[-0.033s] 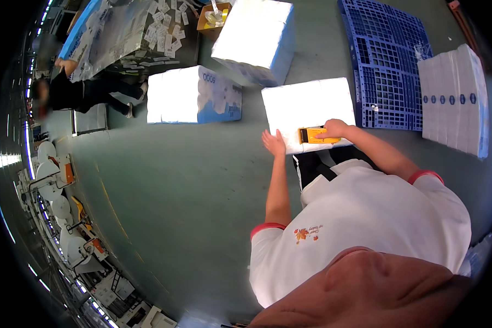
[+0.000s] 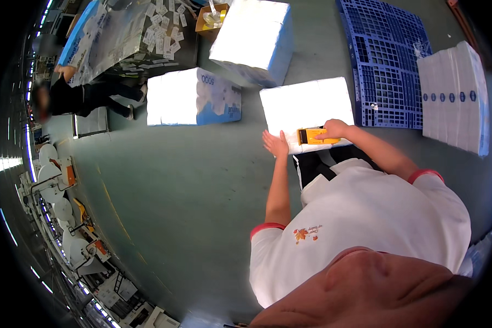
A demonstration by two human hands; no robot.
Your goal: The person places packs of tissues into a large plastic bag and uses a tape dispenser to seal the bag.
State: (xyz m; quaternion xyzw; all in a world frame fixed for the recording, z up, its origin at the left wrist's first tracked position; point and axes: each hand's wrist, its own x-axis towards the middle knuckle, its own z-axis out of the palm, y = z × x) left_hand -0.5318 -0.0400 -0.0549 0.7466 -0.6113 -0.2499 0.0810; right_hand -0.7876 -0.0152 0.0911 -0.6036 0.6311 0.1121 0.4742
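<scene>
A white, film-wrapped pack (image 2: 306, 101) stands right in front of my legs, its bright top facing up. My left hand (image 2: 276, 144) rests against its near left corner, fingers spread and holding nothing. In my right hand (image 2: 335, 130) is a yellow handheld tool (image 2: 315, 136) with a black end pointing left. The tool lies low over the near edge of the pack's top; whether it touches cannot be made out. My right fingers are wrapped round its right part, and its underside is hidden.
Two more wrapped packs, one blue and white (image 2: 218, 101) and one taller (image 2: 251, 33), stand ahead to the left. Blue plastic pallets (image 2: 388, 65) and a white stack (image 2: 454, 98) are at the right. A co-worker (image 2: 87, 98) stands by a film-covered load (image 2: 115, 38). Machines (image 2: 74, 240) line the left.
</scene>
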